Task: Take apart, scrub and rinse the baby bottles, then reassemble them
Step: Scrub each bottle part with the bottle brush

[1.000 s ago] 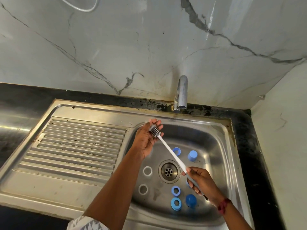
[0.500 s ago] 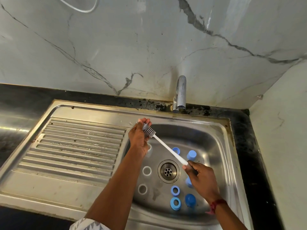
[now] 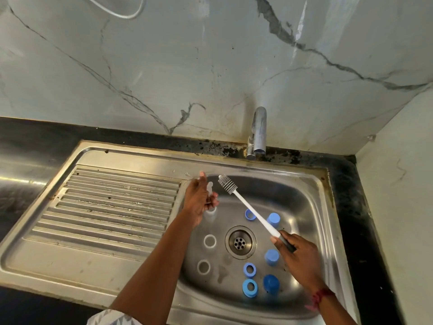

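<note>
Over the sink's left side, my left hand (image 3: pixel 198 201) pinches a small clear teat (image 3: pixel 210 187). My right hand (image 3: pixel 301 259) grips the dark handle end of a white bottle brush (image 3: pixel 251 211). Its bristled head (image 3: pixel 227 183) hangs just right of the teat, apart from it. Three clear bottles stand upright in the basin, seen as pale rings (image 3: pixel 209 241) (image 3: pixel 203 266), one partly hidden under my left hand (image 3: pixel 210 214). Blue collar rings (image 3: pixel 250 214) (image 3: pixel 249 270) (image 3: pixel 250 287) and blue caps (image 3: pixel 273 219) (image 3: pixel 271 257) (image 3: pixel 271 283) lie around the drain (image 3: pixel 240 242).
The steel sink (image 3: pixel 311 207) has a ribbed draining board (image 3: pixel 112 207) on its left. A chrome tap (image 3: pixel 257 133) stands at the back rim, with no water running. Black counter surrounds the sink; marble walls close the back and right.
The brush head has come away from my left hand's fingers and now hangs to their right. My right hand has shifted right and slightly up with the handle.
</note>
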`<state>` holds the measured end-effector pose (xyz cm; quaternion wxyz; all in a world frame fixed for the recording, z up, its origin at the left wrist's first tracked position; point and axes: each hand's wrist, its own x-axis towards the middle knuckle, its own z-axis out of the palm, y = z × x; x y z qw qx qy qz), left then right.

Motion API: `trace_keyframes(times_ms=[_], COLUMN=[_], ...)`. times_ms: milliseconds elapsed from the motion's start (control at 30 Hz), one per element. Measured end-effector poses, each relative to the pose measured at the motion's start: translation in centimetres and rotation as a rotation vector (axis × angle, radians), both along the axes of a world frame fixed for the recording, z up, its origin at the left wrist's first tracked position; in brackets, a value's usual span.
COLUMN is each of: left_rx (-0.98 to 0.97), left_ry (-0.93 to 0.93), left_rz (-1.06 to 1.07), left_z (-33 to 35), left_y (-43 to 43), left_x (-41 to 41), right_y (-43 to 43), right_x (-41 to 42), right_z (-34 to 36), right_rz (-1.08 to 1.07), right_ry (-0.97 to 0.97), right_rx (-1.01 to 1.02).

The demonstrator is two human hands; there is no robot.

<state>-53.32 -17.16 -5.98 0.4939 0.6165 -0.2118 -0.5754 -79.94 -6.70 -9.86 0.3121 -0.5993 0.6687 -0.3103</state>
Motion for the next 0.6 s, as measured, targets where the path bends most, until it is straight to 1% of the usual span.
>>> trace_keyframes(times_ms=[133,300,400,600], left_rx=[0.035,0.099,0.065,-0.005], left_ry=[0.051,0.119,0.199,0.276], left_rz=[0.049,0.066,0.057,-0.021], left_z=[-0.2,-0.3,0.0,-0.4], left_y=[0.3,0.2,0.6,1.4], left_x=[-1.2,-2.2,-2.5,-2.4], right_y=[0.7,1.5,1.8,2.6], right_x=[-0.2,0.2,0.2,0.9], right_z=[-0.4,-0.8,-1.5,-1.6], right_rz=[0.016,0.049,0.056,0.031], right_ry=[0.043,0.264,0.361,0.465], right_rx=[-0.044,-0.224,-0.312,-0.358])
